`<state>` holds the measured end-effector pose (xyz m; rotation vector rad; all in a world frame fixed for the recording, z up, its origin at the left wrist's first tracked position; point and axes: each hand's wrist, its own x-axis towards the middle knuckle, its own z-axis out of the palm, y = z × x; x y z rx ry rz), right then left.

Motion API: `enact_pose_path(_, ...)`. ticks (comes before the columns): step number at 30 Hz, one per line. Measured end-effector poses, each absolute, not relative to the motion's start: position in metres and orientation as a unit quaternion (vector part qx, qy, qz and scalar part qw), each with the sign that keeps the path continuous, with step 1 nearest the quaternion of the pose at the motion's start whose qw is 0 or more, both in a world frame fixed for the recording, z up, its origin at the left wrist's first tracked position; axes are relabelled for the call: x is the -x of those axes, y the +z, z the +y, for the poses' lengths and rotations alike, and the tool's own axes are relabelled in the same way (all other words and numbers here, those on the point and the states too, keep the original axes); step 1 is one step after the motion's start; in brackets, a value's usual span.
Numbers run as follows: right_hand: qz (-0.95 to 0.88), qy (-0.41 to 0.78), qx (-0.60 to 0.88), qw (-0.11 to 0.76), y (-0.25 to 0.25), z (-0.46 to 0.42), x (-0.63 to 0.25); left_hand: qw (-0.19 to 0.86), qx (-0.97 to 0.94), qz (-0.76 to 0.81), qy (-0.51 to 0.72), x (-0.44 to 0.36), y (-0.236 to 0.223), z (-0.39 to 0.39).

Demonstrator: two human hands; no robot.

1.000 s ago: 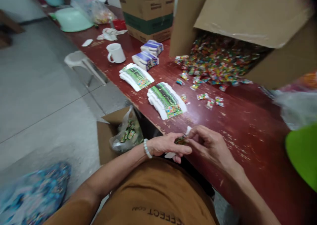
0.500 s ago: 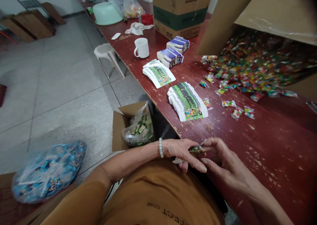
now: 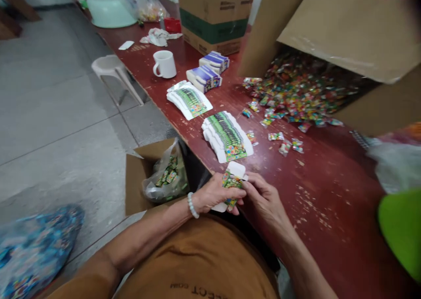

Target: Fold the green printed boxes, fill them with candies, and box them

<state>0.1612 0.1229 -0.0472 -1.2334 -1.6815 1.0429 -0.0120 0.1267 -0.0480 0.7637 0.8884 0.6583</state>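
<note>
You hold a small flat carton (image 3: pixel 232 180), white with a green and colourful print, upright at the near edge of the red worktop (image 3: pixel 322 189), just in front of your body. Your left hand (image 3: pixel 215 194) wraps it from the left, fingers curled across its printed face, so that grip is clenched on the carton. Your right hand (image 3: pixel 265 200) meets it from the right, fingertips pinching the carton's edge near its white top flap; that grip too is grasping the carton. A pale bead bracelet (image 3: pixel 191 204) sits on your left wrist.

Just beyond your hands lies a fanned stack of flat cartons (image 3: pixel 226 136) with the same green print, and a second such stack (image 3: pixel 189 100) lies farther along the worktop edge. Beside that one are two bundles of purple-and-white boxes (image 3: pixel 204 77), then a white mug (image 3: pixel 164 64).

To the right of the near stack, a few loose wrapped sweets (image 3: pixel 285 144) lie scattered, and behind them a heap of colourful sweets (image 3: pixel 296 93) spills from a big tipped cardboard box (image 3: pixel 345 31). A closed brown box with a green band (image 3: pixel 213 18) stands at the back, near a pale green basin (image 3: pixel 108 12).

On the floor by your left arm, an open cardboard box (image 3: pixel 138 180) holds a clear bag of green packets (image 3: pixel 166 178). A white plastic stool (image 3: pixel 113 69) stands farther off.
</note>
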Motion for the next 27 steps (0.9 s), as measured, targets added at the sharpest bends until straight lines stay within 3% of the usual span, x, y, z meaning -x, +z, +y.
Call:
enact_pose_path(11, -0.594, 0.391, 0.559, 0.426, -0.041, 0.134, -0.157, 0.591, -0.468, 0.497, 0.43, 0.012, -0.043, 0.124)
enact_pose_path(18, -0.454, 0.511, 0.483, 0.547, -0.045, 0.13, -0.142, 0.571, -0.457, 0.483, 0.481, 0.005, -0.035, 0.12)
enact_pose_path(22, -0.483, 0.5, 0.503, 0.513, -0.048, 0.131, -0.147, 0.586, -0.494, 0.466, 0.442, 0.009, -0.035, 0.123)
enact_pose_path(27, -0.446, 0.578, 0.473, 0.493, -0.055, 0.146, -0.154, 0.608, -0.492, 0.453, 0.428, 0.017, -0.039, 0.131)
